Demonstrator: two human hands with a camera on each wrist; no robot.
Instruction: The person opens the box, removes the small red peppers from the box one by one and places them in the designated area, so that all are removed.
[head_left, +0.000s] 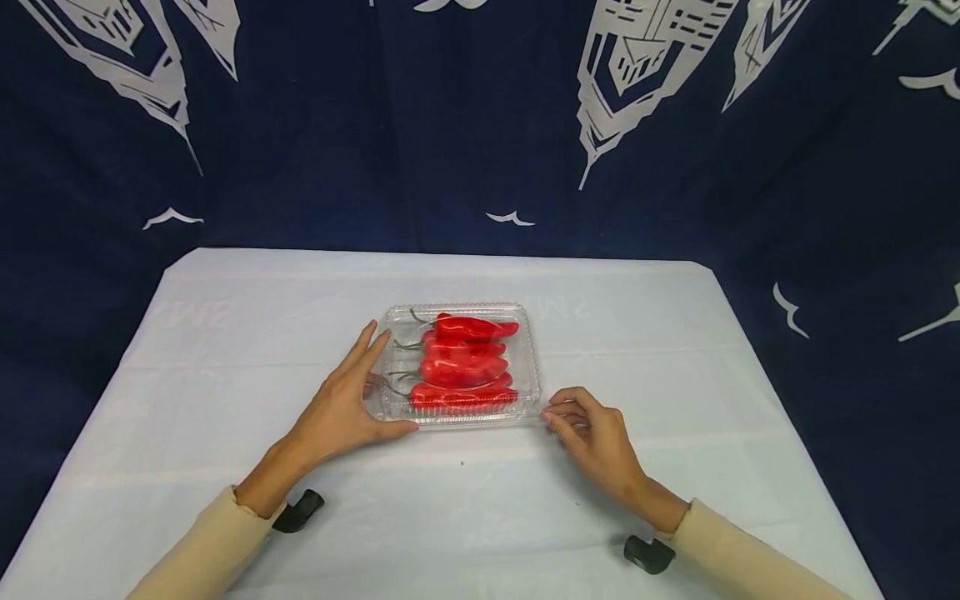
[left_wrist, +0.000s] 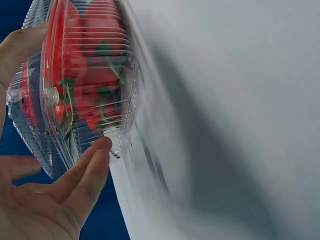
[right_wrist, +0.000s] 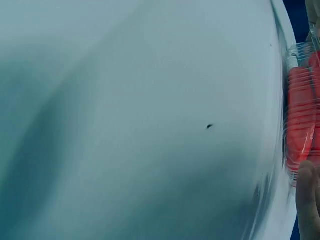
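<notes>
- Spread wide in the head view, my left hand (head_left: 337,408) reaches round the left end of a clear, ribbed, rectangular plastic box (head_left: 533,367) at mid-frame, fingers straight, thumb at the lower left corner; I read it as resting there, not clenched.
- Bent fingers on my right hand (head_left: 596,442) meet the box's lower right corner; from my seat I can't tell whether they pinch its rim.
- Inside, long glossy red peppers (head_left: 465,367) lie side by side. White sheeting covers the table (head_left: 420,525); dark blue printed cloth (head_left: 420,150) fills the top of the frame.
- Left wrist view: I get the box at upper left, green stems (left_wrist: 67,83) showing through its wall, with a fingertip at its lower end.
- Right wrist view: I get only a slice of box at the right edge, a fingertip by its lower end.
- I judge the load light, the shell thin, springy, slippery and easily dented, the peppers bruisable. I'd hold the stiffer rim or corners gently, supporting both ends.
</notes>
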